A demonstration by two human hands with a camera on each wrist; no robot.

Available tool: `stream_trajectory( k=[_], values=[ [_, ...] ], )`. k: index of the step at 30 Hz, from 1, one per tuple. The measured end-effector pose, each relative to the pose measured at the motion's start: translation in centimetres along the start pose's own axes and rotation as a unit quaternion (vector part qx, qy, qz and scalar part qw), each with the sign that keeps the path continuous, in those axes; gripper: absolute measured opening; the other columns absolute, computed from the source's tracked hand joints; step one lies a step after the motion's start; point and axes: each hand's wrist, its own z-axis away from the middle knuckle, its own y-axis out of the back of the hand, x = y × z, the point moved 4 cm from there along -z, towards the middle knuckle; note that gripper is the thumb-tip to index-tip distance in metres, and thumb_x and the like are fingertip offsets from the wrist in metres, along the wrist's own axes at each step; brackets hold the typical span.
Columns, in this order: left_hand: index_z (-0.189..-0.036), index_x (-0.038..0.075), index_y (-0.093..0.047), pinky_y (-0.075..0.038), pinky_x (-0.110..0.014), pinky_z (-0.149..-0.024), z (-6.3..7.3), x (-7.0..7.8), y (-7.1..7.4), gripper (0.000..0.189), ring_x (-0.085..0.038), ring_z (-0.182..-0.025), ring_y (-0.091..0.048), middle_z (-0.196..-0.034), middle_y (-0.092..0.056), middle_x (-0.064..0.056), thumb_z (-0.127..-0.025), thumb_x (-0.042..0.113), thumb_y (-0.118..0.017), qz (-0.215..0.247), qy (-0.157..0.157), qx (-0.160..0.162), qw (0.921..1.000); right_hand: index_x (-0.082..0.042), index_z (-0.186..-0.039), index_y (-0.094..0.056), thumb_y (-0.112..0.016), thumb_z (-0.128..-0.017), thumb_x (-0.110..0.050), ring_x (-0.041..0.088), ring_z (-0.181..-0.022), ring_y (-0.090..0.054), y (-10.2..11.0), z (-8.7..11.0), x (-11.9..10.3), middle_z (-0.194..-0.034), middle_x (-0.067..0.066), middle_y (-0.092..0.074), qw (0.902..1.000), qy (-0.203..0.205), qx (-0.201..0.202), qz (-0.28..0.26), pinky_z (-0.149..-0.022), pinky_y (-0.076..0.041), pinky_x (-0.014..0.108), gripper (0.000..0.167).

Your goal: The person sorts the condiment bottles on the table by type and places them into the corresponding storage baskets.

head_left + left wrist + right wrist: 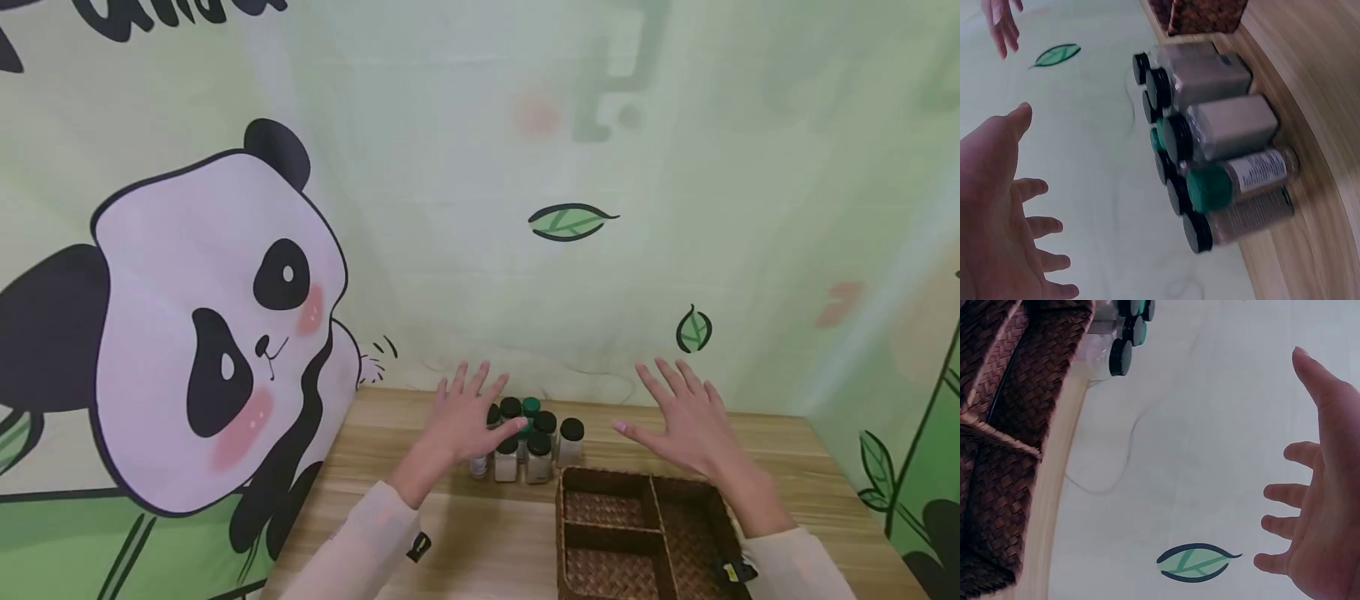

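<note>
My left hand (pixel 468 417) is held up with spread fingers above a cluster of spice jars (pixel 538 458); nothing is in it. My right hand (pixel 690 425), likewise spread and holding nothing, hovers over the back of a brown woven basket (pixel 656 477) with three compartments in view. The jars stand close together to the left of the basket. Most have black lids, and a few have green ones. In the left wrist view, a green-lidded jar (pixel 1244 178) with a white label stands among clear jars of pale contents (pixel 1235 128). The left hand partly hides some jars in the head view.
A wooden table (pixel 420 575) carries the jars and basket. Behind it hangs a pale green cloth (pixel 450 250) printed with a panda (pixel 217 333) and leaves. A small black item (pixel 419 547) is at the left sleeve, another (pixel 737 572) by the right sleeve.
</note>
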Motion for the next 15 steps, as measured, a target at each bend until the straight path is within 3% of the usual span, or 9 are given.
stream_trajectory(
  k=[3,8,15],
  values=[
    [-0.17,0.034,-0.025,-0.014,-0.067,-0.125,0.0,1.2,0.2,0.09,-0.04,-0.162,-0.003,-0.177,-0.012,-0.007,-0.097,0.086,-0.033,-0.003,-0.008,0.003,1.0,-0.013,-0.169,-0.028,-0.06,-0.093,-0.077,0.053,-0.157,-0.014,0.6,0.3,-0.2,-0.172,0.025,-0.023,1.0,0.003,0.003,-0.003,-0.115,-0.016,0.08,0.105],
    [-0.17,0.034,-0.025,-0.016,-0.067,-0.125,1.4,2.9,0.9,0.094,-0.04,-0.162,-0.006,-0.177,-0.017,-0.007,-0.094,0.089,-0.031,0.007,-0.016,0.011,0.9998,-0.012,-0.169,-0.028,-0.062,-0.094,-0.074,0.055,-0.154,-0.02,1.3,1.3,-0.8,-0.17,0.026,-0.026,0.9996,0.008,-0.002,-0.028,-0.112,-0.023,0.082,0.104],
    [-0.168,0.029,-0.031,-0.033,-0.064,-0.12,3.3,5.4,0.6,0.094,-0.038,-0.157,-0.029,-0.171,-0.034,-0.009,-0.095,0.088,-0.035,0.117,-0.031,0.0,0.9926,-0.009,-0.168,-0.028,-0.071,-0.096,-0.061,0.059,-0.15,-0.025,2.3,3.7,0.5,-0.167,0.032,-0.027,0.9937,0.005,-0.021,-0.11,-0.109,-0.027,0.082,0.099]
  ],
)
